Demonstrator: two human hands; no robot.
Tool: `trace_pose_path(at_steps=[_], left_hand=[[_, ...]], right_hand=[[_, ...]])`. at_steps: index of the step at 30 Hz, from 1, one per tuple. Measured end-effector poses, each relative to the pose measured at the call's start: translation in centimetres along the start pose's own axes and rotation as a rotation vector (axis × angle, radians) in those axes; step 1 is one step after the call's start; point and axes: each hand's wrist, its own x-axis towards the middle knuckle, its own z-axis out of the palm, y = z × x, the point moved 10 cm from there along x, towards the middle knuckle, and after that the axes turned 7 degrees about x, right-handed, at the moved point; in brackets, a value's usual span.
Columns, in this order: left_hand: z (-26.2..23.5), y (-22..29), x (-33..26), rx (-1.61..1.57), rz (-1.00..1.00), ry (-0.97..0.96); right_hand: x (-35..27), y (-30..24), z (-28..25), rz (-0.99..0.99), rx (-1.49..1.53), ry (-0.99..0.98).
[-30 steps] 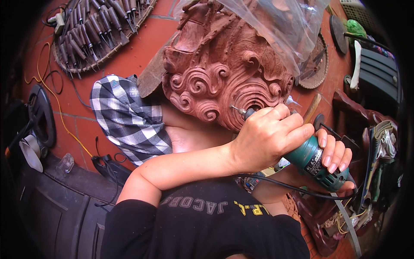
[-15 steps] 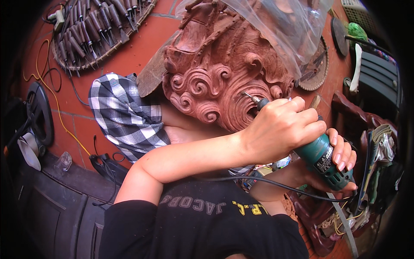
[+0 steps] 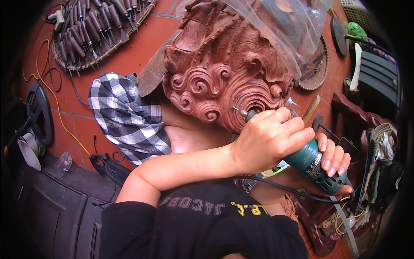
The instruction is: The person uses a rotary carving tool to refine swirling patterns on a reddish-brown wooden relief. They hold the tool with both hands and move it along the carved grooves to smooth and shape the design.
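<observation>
A green die grinder (image 3: 308, 164) lies slanted across my front, gripped by both hands. My left hand (image 3: 271, 140) is closed around its front end, just behind the collet. My right hand (image 3: 332, 159) wraps the rear of the body, fingers over the top. The thin metal burr (image 3: 238, 110) points left onto the reddish-brown wood carving (image 3: 220, 82), at the lower edge of a large ringed swirl. Whether the burr touches the wood I cannot tell. Curled scrolls cover the carving's left side. A black cord (image 3: 284, 192) runs from the grinder's rear across my lap.
Clear plastic sheeting (image 3: 302, 34) drapes over the carving's far right. A round tray of chisels (image 3: 92, 32) sits at the far left on red floor tiles. A wooden board (image 3: 157, 69) leans beside the carving. Dark wooden furniture (image 3: 56, 216) stands at the near left; clutter fills the right.
Both hands and the die grinder have shifted left and slightly downward. The burr has moved from the swirl's upper left to its lower left edge.
</observation>
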Motion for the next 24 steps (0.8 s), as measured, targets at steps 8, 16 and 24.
trace_pose_path(at_steps=[8,16,24], left_hand=[[0.7,-0.3,1.0,-0.026,0.062,-0.029],[1.6,0.0,2.3,-0.045,0.118,-0.009],[0.5,-0.1,1.1,-0.026,0.062,-0.027]], right_hand=[[0.4,-0.2,-0.2,-0.046,0.008,0.054],[0.9,-2.4,-1.6,-0.101,-0.048,0.038],[0.3,-0.3,0.0,-0.051,-0.007,0.049]])
